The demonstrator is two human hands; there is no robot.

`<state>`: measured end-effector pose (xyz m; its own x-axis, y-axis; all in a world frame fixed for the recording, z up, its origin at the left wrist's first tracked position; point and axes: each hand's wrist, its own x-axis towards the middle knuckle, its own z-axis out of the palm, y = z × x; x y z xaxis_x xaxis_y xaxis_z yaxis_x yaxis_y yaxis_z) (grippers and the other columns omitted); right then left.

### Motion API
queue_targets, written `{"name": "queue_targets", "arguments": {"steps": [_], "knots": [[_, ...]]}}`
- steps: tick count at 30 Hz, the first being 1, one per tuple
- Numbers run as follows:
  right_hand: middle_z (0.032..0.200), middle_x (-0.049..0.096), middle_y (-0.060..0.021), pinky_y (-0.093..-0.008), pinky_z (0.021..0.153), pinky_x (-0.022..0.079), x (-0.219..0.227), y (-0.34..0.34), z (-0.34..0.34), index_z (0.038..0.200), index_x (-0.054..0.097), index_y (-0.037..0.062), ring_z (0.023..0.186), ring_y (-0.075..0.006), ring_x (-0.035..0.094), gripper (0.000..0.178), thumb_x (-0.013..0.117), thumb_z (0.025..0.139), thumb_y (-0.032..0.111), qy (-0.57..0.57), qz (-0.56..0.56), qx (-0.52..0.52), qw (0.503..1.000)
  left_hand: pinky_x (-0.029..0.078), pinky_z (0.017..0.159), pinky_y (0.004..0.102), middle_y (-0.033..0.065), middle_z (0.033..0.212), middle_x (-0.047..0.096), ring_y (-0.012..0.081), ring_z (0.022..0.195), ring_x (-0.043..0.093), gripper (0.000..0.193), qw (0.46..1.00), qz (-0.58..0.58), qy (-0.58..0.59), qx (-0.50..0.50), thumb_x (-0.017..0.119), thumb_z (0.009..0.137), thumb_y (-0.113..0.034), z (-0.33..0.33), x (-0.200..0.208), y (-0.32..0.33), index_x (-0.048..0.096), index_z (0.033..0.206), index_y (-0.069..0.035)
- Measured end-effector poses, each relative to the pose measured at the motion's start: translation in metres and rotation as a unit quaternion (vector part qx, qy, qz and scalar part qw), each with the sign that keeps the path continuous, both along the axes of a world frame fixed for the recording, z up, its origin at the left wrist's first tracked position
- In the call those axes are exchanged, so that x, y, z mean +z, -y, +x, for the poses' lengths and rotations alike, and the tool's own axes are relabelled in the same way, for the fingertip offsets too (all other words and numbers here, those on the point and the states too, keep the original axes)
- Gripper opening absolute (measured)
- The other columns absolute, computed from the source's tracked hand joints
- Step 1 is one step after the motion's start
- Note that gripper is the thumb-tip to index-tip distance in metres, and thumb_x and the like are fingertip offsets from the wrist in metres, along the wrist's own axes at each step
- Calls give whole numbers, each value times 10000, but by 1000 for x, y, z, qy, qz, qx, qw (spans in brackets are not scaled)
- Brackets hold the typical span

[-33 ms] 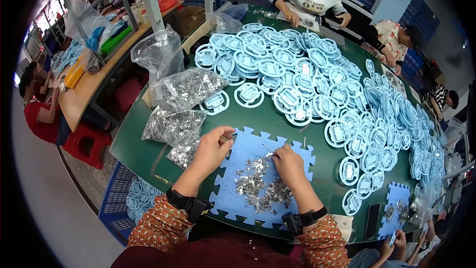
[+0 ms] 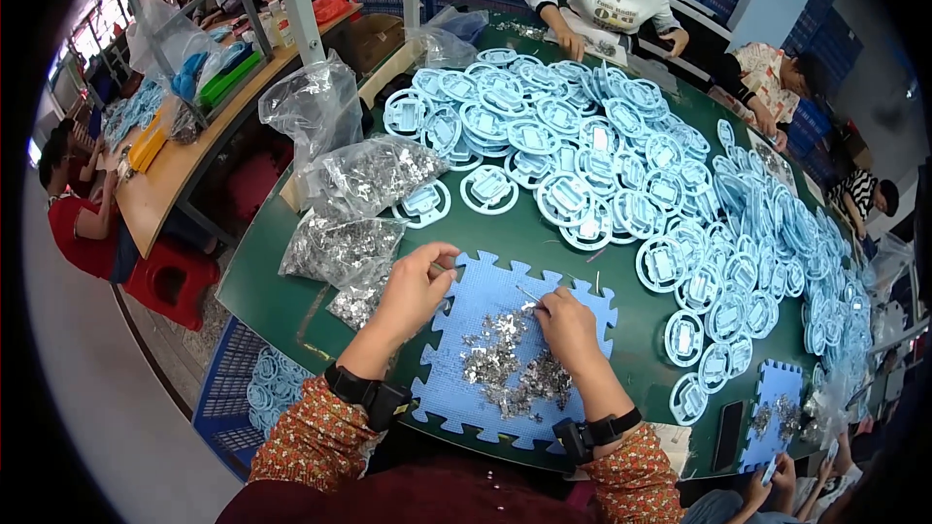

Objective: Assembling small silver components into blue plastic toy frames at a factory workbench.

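Note:
My left hand is over the left edge of a blue foam mat. Its thumb and fingers are curled close together; whatever they may hold is too small to make out. Above the mat's right half, my right hand pinches a thin, pointed metal tool, its tip angled up and to the left. Below and between the hands, small silvery metal pieces lie in loose heaps on the mat.
Light-blue round plastic frames are piled across the green table. Clear bags of metal pieces lie left of the mat. A phone and a smaller blue mat are at right. A blue basket stands lower left. Co-workers sit around.

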<state>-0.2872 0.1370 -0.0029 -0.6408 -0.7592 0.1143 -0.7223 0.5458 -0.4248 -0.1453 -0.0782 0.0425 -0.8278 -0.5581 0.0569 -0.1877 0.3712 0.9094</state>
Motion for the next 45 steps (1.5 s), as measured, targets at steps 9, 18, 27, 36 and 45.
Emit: {"name": "queue_targets", "arguments": {"steps": [9,18,27,36,45], "knots": [[892,626,-137,-474,681,525,-3,-8,0,855,656,48,773,-379,639,101,682,823,140,29,-17,15,999,499,858,429,182,1058,612,353,998,612,446,980,-183,41,65,773,758,-204,-110,-52,75,616,1137,-29],[814,674,-98,-308,589,479,25,-46,12,885,681,22,641,-203,611,121,727,790,81,131,-160,-49,977,415,952,569,170,1273,515,390,1194,484,675,930,-278,229,71,813,662,-436,-176,-46,67,621,1132,9],[905,629,14,-197,606,413,70,-57,38,1071,663,17,659,-29,479,246,711,829,18,409,-313,-135,846,506,842,398,169,1240,495,323,1027,602,780,978,-206,-14,-25,857,636,-105,-110,-27,38,421,1283,-71],[903,621,-5,-204,612,421,91,-55,94,1058,683,11,708,-51,522,188,691,870,12,478,-357,-58,800,536,828,268,45,1105,605,117,949,599,512,909,399,-35,-120,691,821,85,31,9,-44,468,1276,6],[895,622,-13,-174,477,366,52,-57,134,1068,660,3,577,-28,478,195,689,875,-8,371,-335,-27,866,558,854,296,82,1207,571,172,1037,626,749,835,530,-110,-100,742,780,72,85,3,-105,360,1412,-54]]}}
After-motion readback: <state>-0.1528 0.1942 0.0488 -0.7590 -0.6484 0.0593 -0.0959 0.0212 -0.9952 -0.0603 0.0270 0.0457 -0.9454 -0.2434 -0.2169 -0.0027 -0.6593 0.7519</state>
